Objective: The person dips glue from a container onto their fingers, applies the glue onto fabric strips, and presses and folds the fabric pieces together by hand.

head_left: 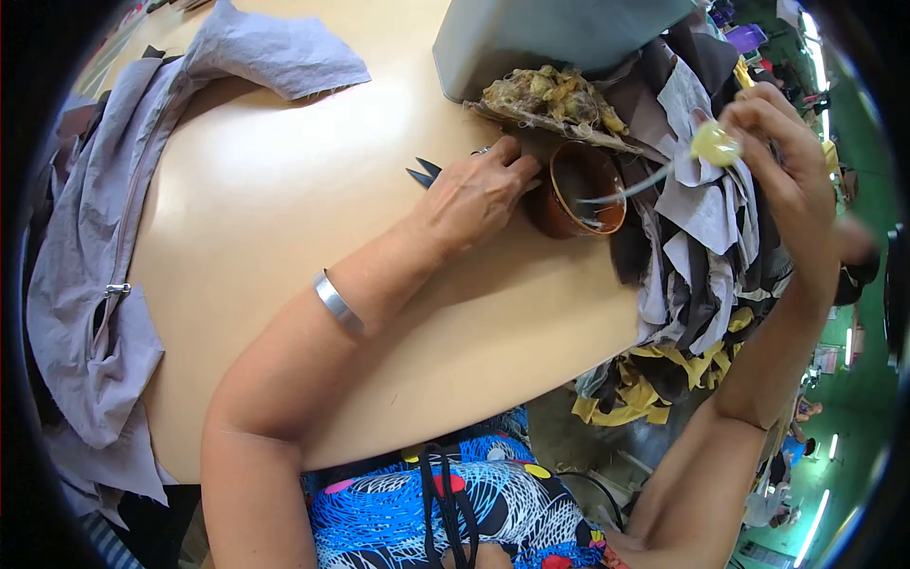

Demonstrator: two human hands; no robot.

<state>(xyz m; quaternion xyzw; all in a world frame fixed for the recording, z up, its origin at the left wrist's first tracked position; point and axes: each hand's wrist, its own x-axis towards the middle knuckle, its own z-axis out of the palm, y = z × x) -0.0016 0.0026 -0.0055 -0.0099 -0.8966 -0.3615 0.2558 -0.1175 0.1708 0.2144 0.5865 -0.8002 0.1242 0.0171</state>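
My left hand (479, 190) is closed beside a brown cup (561, 204); black-bladed scissors (424, 174) lie under it, their tips showing at its left, and the fingers are curled so their grip is hidden. Raised above the cloth pieces at the right, my right hand (782, 142) pinches a yellow, translucent object (716, 144), blurred by motion. A pale, thin strip (635, 188) runs from near the yellow object down into the cup. Small light items show inside the cup.
Grey cloth with a zipper (104, 247) lies along the left of the table (284, 218). A grey container (550, 38) stands at the top, a tangled yellowish clump (559, 100) in front of it. Cut cloth pieces (697, 199) hang over the right edge.
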